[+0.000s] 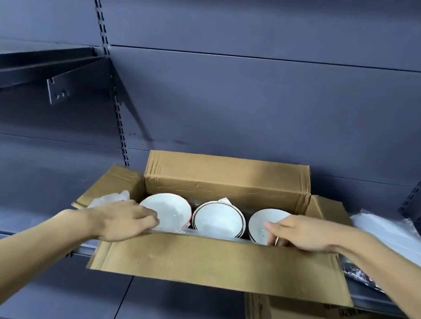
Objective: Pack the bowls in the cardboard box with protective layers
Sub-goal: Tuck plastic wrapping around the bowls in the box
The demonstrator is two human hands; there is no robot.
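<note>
Near flap (216,261) low; both hands over it. R hand (310,235) fingers curled on right bowl (263,221); L hand (124,218) loosely curled on wrap (166,228), grip unclear.

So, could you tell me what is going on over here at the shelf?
A person is packing white bowls into an open cardboard box on a dark shelf. Three stacks of bowls sit side by side inside. The left hand reaches in at the left bowl, and the right hand rests on the right bowl; the middle stack is untouched. Clear plastic wrap lies over the left flap, and white sheets wait to the right.
</note>
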